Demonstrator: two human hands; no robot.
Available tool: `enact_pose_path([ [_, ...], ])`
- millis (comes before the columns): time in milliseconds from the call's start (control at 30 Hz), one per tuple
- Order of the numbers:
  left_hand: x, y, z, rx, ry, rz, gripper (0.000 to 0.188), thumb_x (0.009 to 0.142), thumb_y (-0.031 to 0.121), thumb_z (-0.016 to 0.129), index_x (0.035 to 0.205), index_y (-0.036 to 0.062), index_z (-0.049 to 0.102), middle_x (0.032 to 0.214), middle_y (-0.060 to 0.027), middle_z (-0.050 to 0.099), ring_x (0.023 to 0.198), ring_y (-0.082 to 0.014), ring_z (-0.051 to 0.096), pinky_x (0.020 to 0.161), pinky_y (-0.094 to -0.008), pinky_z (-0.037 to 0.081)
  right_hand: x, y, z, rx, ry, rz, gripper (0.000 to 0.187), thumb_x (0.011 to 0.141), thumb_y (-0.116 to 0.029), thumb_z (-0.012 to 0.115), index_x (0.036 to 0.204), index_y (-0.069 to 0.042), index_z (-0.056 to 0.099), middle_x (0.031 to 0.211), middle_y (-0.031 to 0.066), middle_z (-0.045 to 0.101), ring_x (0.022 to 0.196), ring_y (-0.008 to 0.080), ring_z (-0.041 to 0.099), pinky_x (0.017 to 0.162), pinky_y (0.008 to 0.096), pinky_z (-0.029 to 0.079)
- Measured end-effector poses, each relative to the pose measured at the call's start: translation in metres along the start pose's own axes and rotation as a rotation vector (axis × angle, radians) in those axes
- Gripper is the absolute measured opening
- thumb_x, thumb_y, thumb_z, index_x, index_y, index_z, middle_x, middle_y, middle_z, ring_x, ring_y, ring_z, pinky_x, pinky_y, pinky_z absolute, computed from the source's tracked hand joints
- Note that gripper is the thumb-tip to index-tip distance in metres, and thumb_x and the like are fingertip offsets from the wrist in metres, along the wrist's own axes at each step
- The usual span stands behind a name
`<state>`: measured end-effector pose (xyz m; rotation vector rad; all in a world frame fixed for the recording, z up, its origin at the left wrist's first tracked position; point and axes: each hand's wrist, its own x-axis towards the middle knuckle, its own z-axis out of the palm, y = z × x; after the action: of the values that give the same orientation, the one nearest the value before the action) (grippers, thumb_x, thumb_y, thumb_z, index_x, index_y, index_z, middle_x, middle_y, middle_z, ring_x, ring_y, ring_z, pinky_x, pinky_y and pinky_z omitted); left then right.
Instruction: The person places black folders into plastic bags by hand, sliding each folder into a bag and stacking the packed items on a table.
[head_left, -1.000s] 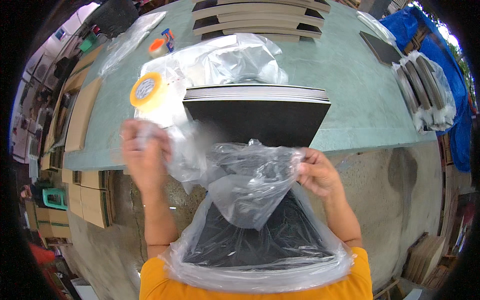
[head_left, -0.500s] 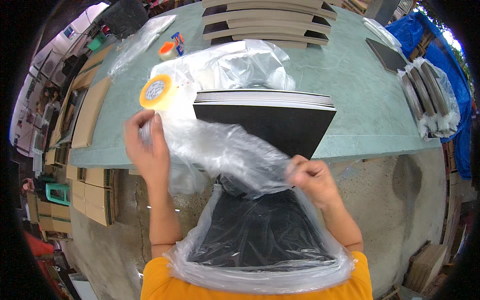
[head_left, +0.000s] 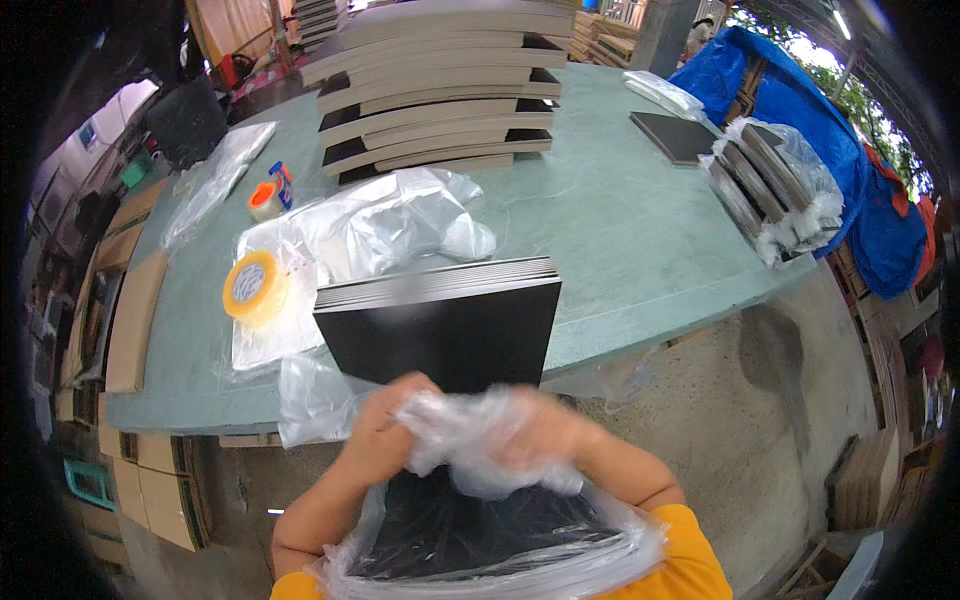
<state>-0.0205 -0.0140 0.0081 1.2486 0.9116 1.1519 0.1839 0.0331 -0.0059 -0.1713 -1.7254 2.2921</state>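
Close to my body lies a flat stack of black boards [head_left: 455, 530] inside a clear plastic bag [head_left: 590, 565]. The bag's far end is bunched up between my hands. My left hand [head_left: 383, 435] is closed on the left side of this bunched film. On its right side my right hand [head_left: 550, 432] grips the film too, its fingers smeared by motion. Just beyond my hands stands another stack of black boards [head_left: 440, 335] with pale edges at the top, leaning at the table's near edge. Loose clear film [head_left: 312, 400] hangs left of my left hand.
On the green table [head_left: 620, 270] lie a yellow tape roll [head_left: 252, 287], silvery plastic bags [head_left: 390, 225] and an orange-and-white tape roll [head_left: 265, 200]. A tall pile of boards [head_left: 440, 100] rises at the back. Bagged dark bundles [head_left: 770, 190] sit at the right edge, beside a blue tarp [head_left: 800, 110].
My hands have come together from wide apart, bunching the stretched film between them. The view has shifted, so the table and its stacks appear lower and further left.
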Motion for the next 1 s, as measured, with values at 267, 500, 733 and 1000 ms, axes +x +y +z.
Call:
enact_pose_path([
  [267,0.000,0.012,-0.043,0.108,-0.713,0.005,0.022,0.073,0.010,0.056,0.091,-0.0023,0.056,0.085,-0.0134,0.060,0.073,-0.0218,0.058,0.064,-0.0316,0.044,-0.005,-0.030,-0.005,-0.255,-0.290,0.167,0.041,0.082,-0.038,0.051,0.081,0.002,0.058,0.073,0.0114,0.058,0.071,0.0203,0.056,0.064,0.0330,0.044],
  [500,-0.021,0.031,-0.011,1.193,-0.936,-0.250,0.016,0.072,0.012,0.053,0.081,-0.0012,0.053,0.063,-0.0175,0.059,0.064,-0.0345,0.059,0.058,-0.0411,0.046,-0.026,0.015,-0.021,-1.739,-0.004,0.199,0.042,0.068,-0.043,0.061,0.073,-0.001,0.062,0.070,0.0183,0.060,0.074,0.0331,0.059,0.067,0.0392,0.047],
  [733,-0.050,-0.022,-0.054,1.116,-0.648,-0.293,0.015,0.073,0.018,0.056,0.073,0.0031,0.060,0.065,-0.0148,0.060,0.058,-0.0242,0.059,0.052,-0.0336,0.046,-0.014,-0.045,-0.031,-1.112,0.683,0.324,0.011,0.066,-0.009,0.057,0.074,-0.001,0.061,0.060,0.0138,0.058,0.060,0.0274,0.059,0.058,0.0352,0.047],
  [1000,-0.006,0.025,-0.094,1.333,0.669,0.257,0.057,0.057,-0.012,0.051,0.109,0.0119,0.053,0.101,-0.0083,0.053,0.082,-0.0180,0.053,0.069,-0.0273,0.045,-0.004,-0.030,-0.034,-1.691,1.044,-0.261,0.062,0.058,0.016,0.043,0.113,-0.011,0.050,0.102,0.0119,0.053,0.090,0.0285,0.052,0.078,0.0347,0.043],
])
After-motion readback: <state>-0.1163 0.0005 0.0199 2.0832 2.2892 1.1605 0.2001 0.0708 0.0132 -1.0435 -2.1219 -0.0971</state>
